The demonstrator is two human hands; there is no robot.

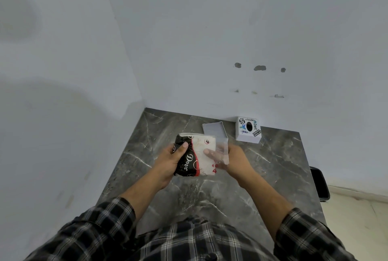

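- The left grip [170, 162] is curled round the black end of a soft tissue pack [196, 155]. Its thumb presses on top and its fingers wrap underneath.
- The right grip [234, 158] pinches the pack's white end, with one fingertip lying flat on the white face.
- The pack is held between both hands, just above the middle of the desk [273, 166].
- The pack looks squashy and pillow-shaped, and it is printed in black, red and white with curling lines.
- A clear, glossy film [223, 145] sticks out from the pack's right end.
- The desk is dark grey stone with pale veins.
- At the desk's far edge lie a shallow grey tray [214, 129] and a white cube [248, 128] with stickers and an oval hole.
- The film blurs the other right fingers, so I cannot tell how far they curl.
- A black object [320, 183] is half hidden behind the desk's right edge.
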